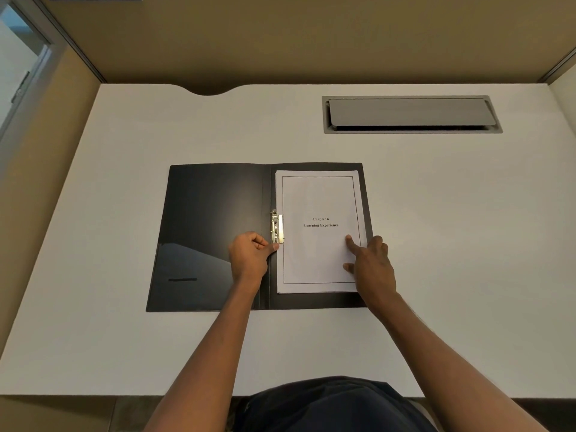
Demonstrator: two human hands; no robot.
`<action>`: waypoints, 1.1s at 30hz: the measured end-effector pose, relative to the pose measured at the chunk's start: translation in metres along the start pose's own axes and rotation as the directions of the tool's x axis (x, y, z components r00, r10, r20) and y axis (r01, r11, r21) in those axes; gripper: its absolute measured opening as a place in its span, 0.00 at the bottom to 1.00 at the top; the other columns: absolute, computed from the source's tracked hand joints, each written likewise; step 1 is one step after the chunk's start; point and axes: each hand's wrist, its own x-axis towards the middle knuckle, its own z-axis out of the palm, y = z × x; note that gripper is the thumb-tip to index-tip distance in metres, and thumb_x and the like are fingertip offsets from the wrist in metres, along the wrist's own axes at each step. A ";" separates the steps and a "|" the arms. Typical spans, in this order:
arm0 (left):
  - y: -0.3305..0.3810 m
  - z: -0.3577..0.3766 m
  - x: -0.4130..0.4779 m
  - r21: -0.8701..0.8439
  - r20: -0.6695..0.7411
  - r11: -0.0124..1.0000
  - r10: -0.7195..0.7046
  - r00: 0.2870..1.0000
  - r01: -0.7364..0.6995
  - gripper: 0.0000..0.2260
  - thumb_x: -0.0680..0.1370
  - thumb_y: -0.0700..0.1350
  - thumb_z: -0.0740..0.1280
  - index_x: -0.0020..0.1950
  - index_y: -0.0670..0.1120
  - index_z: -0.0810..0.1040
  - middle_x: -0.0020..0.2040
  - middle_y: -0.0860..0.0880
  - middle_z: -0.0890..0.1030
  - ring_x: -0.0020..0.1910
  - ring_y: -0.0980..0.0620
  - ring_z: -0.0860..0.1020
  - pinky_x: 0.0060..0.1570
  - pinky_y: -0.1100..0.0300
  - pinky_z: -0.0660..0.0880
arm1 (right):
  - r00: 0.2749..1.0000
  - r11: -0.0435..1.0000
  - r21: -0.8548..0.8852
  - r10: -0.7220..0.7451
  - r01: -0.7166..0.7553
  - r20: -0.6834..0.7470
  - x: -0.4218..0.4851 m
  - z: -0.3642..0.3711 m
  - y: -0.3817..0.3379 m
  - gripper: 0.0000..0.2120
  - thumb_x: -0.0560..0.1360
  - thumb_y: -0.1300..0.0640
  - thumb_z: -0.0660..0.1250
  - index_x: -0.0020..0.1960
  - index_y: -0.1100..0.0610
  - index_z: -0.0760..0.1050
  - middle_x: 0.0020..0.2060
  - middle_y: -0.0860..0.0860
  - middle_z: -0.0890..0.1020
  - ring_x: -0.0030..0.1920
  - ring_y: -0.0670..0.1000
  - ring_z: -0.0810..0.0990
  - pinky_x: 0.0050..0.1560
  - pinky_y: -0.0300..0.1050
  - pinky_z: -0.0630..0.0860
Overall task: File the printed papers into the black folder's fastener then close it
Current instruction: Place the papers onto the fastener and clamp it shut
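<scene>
Dark clothing (336, 406) at bottom centre of the frame, just below the near edge of the white desk (109, 213). Two bare forearms rising from there toward the middle. Left hand (249, 255) curled into a loose fist on the open black folder (205, 232), thumb and forefinger pinched narrow at the lower end of the metal fastener (276, 226); cannot tell if really gripping it or only touching. Right hand (371, 263) resting on the lower right part of the printed papers (319, 229), forefinger stretched out and pressing flat on the top sheet, thumb lower on the same sheet, other fingers bent over the right edge of the stack. Papers lying on the right half of the folder, left edge at the fastener beside the spine, top page reading "Chapter 6 Learning Experience" inside a thin border. Left flap of the folder lying flat, bare and shiny. Farther, in the upper right, grey cable hatch (411, 113) set into the desk. Behind, tan partition wall (296, 35); at upper left, glass panel (18, 57).
</scene>
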 end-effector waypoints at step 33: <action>-0.027 -0.118 0.053 0.351 -0.266 0.930 -0.014 0.964 0.111 0.27 0.83 0.54 0.65 0.78 0.40 0.68 0.73 0.35 0.73 0.72 0.32 0.70 0.69 0.33 0.68 | 0.925 0.927 -0.043 -0.374 0.372 -0.066 -0.036 0.046 -0.050 0.34 0.85 0.42 0.53 0.84 0.53 0.43 0.84 0.54 0.45 0.84 0.56 0.46 0.78 0.47 0.39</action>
